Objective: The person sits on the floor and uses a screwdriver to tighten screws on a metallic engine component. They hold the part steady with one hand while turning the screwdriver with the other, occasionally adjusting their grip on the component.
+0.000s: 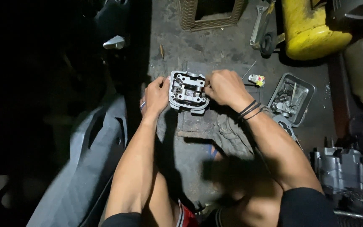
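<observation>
A grey metal engine cylinder head with rocker parts inside sits tilted on a dark metal block on the concrete floor. My left hand grips its left side. My right hand is closed at its right edge, fingers pinching at something small there that I cannot make out. Black bands circle my right wrist.
A metal tray of small parts lies to the right, with a small colourful tube beside it. A yellow tank and a wrench are at the back right. A grey engine case sits at right. Grey scooter bodywork lies left.
</observation>
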